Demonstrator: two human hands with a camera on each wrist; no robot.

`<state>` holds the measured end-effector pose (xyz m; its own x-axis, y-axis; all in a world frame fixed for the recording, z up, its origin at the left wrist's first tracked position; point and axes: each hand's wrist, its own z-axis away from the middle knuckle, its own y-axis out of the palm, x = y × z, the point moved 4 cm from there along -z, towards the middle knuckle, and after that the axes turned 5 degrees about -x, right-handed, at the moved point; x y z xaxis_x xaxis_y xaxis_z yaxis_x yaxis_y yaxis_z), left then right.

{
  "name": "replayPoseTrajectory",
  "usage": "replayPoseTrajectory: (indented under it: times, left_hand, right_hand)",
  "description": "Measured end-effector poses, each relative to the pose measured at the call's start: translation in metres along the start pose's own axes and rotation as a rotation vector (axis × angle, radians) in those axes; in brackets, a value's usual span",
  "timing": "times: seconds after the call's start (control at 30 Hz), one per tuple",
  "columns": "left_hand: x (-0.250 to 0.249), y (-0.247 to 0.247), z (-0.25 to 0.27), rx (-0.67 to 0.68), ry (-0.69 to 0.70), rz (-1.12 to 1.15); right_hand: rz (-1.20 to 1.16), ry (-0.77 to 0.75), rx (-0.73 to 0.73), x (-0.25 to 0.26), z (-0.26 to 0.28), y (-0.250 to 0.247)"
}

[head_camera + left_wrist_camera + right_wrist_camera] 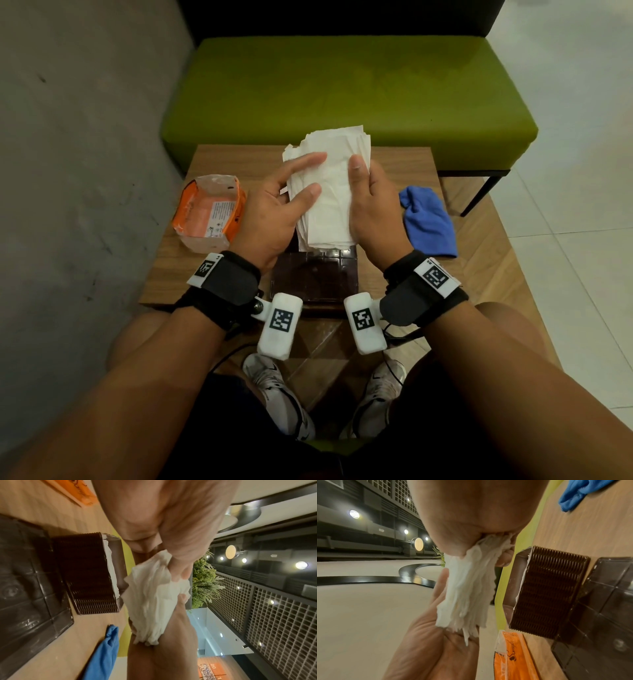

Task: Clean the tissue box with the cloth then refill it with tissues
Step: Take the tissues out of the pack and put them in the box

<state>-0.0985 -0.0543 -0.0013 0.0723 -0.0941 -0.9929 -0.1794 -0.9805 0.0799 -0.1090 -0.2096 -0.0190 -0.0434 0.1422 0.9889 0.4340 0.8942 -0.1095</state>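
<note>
R hand (373, 212) grips tissue stack (329, 192), thumb curled round — L hand (270, 219) flat, fingers straight, against other side. Stack over tissue box (551, 588); cloth (428, 222) on tabletop (233, 161), right.

The orange packet (210, 212) blocks the surface (404, 164) on the left, the blue cloth (430, 222) on the right. The box (87, 577) and lid (315, 277) fill the middle. Bare strips lie between them.
</note>
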Motion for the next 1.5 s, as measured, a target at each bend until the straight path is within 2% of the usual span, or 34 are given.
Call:
replayPoseTrajectory:
  times: [0.1, 0.17, 0.4, 0.57, 0.73, 0.83, 0.87, 0.93, 1.0, 1.07, 1.17, 1.37, 1.43, 1.5]
  left_hand:
    - [0.000, 0.001, 0.001, 0.035, 0.022, -0.052]
    - [0.002, 0.000, 0.000, 0.002, -0.003, -0.068]
    - [0.014, -0.002, -0.001, 0.018, -0.155, 0.126]
    - [0.013, -0.003, 0.006, 0.174, -0.188, 0.099]
    - [0.010, -0.007, 0.005, 0.325, -0.210, -0.019]
    - [0.010, -0.009, 0.004, 0.398, -0.198, -0.129]
    - [0.010, -0.009, 0.004, 0.401, -0.204, -0.138]
    - [0.009, -0.008, 0.005, 0.367, -0.233, -0.098]
    - [0.009, -0.005, 0.006, 0.276, -0.243, -0.049]
    - [0.009, -0.002, 0.007, 0.169, -0.200, -0.061]
    - [0.011, -0.003, 0.006, 0.164, -0.163, -0.042]
    - [0.016, -0.007, 0.003, 0.325, -0.230, 0.163]
    - [0.020, -0.011, 0.001, 0.297, -0.253, 0.150]
    - [0.020, -0.018, -0.003, 0.161, -0.198, -0.033]
  right_hand:
    - [0.004, -0.002, 0.006, 0.002, 0.000, 0.001]
    - [-0.007, 0.004, 0.018, 0.002, 0.001, 0.001]
    - [-0.141, 0.087, -0.018, -0.003, 0.003, -0.003]
    - [-0.298, 0.186, 0.052, -0.004, 0.006, -0.005]
    - [-0.183, 0.286, 0.054, -0.006, 0.005, -0.013]
    - [-0.074, 0.379, 0.147, -0.005, -0.001, -0.015]
    - [-0.024, 0.363, 0.184, -0.003, -0.003, -0.015]
    - [0.076, 0.238, 0.188, 0.001, -0.005, -0.014]
    - [0.109, 0.110, 0.150, 0.005, -0.004, -0.013]
    - [0.092, 0.070, 0.127, 0.004, -0.004, -0.010]
    - [0.062, 0.108, 0.107, -0.001, -0.004, -0.011]
    - [-0.274, 0.313, 0.145, -0.001, 0.000, -0.014]
    - [-0.258, 0.314, 0.108, -0.005, -0.004, -0.016]
    - [-0.151, 0.257, 0.037, -0.007, -0.011, -0.020]
